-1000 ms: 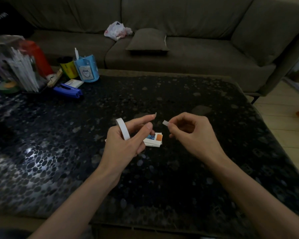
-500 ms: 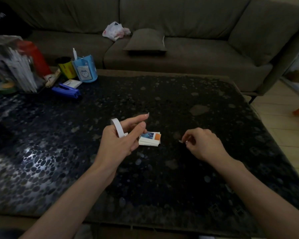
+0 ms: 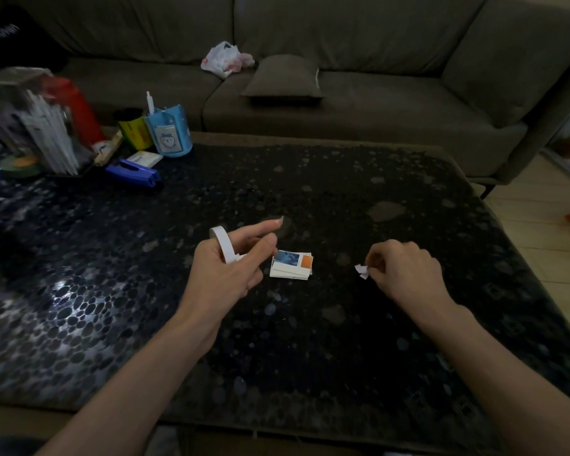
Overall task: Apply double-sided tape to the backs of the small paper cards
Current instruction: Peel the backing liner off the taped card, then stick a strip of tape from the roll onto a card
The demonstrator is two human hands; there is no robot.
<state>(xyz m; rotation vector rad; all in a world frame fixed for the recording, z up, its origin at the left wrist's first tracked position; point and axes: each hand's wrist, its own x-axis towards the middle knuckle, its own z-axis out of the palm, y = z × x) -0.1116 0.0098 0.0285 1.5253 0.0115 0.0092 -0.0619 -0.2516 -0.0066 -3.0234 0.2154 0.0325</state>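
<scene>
Two bare forearms reach over a dark, pebble-patterned counter (image 3: 310, 340). The left hand (image 3: 227, 274) holds a white roll of double-sided tape (image 3: 223, 245), with its first two fingers stretched forward. The right hand (image 3: 405, 271), fingers curled, pinches a crumpled white scrap (image 3: 362, 270) low at the counter. Whether the scrap is tape or peeled backing cannot be told.

Between the hands and just beside the left fingertips lies a small stack of paper cards (image 3: 292, 266). The top card shows a blue picture and an orange patch, so it seems to lie face up.

The step looks like handling a torn piece. To do it well, keep the sticky side off the fingers, turn a card onto its face, then press the tape flat on the back.

Farther off stand a blue stapler (image 3: 134, 172) and a blue cup (image 3: 168, 133), with a grey sofa (image 3: 375, 103) beyond.
</scene>
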